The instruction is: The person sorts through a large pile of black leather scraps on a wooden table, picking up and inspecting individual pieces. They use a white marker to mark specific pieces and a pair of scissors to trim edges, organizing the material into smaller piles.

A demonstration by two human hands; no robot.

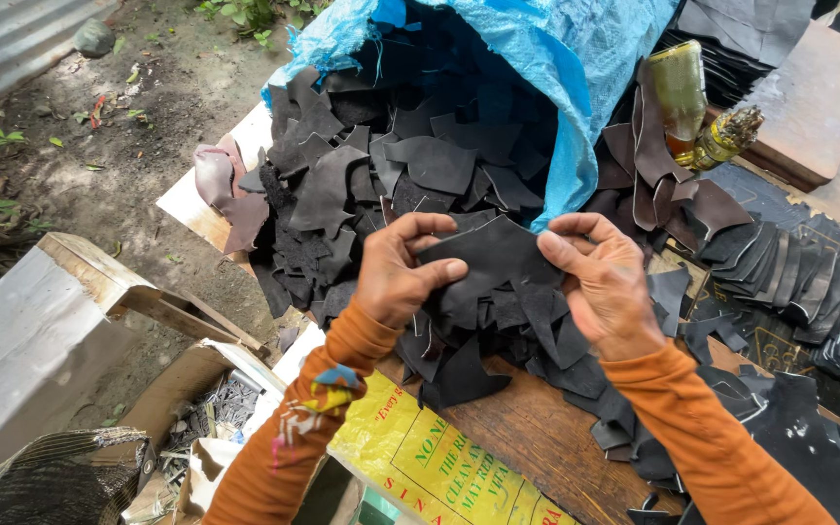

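Centre of frame, I've got both hands on one black leather scrap [493, 255]. My left hand [396, 277] pinches its left edge, thumb on top, fingers curled tight behind. My right hand [607, 287] grips the right edge the same way, thumb pressed onto the face. The piece sits flat between them, held just above the heap of black leather offcuts [362, 185] spilling from the blue woven sack [585, 68] at the top. Upper right, two bottles [697, 112] lie on the pile. Lower centre, a yellow printed sheet [439, 467] covers the wooden bench [537, 428].
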